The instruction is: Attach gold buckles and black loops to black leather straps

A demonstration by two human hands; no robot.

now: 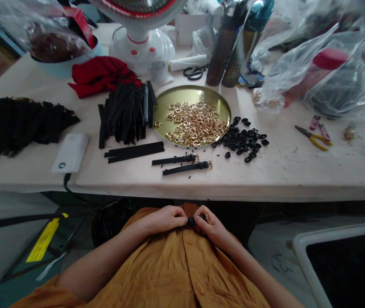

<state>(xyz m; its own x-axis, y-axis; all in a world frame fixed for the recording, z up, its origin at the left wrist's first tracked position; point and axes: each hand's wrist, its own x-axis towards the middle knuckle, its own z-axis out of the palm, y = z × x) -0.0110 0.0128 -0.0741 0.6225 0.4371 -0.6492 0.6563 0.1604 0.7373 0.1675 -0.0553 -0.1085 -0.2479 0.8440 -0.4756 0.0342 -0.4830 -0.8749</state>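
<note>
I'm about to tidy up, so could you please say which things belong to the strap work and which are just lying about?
Likely the job: held black piece, black strips, gold buckles, black loops, buckled straps.
Probably unrelated: fan, red cloth, tall bottles.

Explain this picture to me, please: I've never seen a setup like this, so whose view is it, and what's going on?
There is no robot here, just a person with two bare hands. The single picture comes from a camera worn on their head, looking forward and down, so it shows roughly their own view.

Near their lap, the left hand and right hand together hold a small black piece; the fingers hide much of it.

On the table in front, a round tray holds many gold-coloured buckles. Small black loops lie to its right, and a pile of black strips to its left. Nearer the edge are two black straps with buckles. A fan base stands behind; yellow-handled pliers lie at right.
</note>
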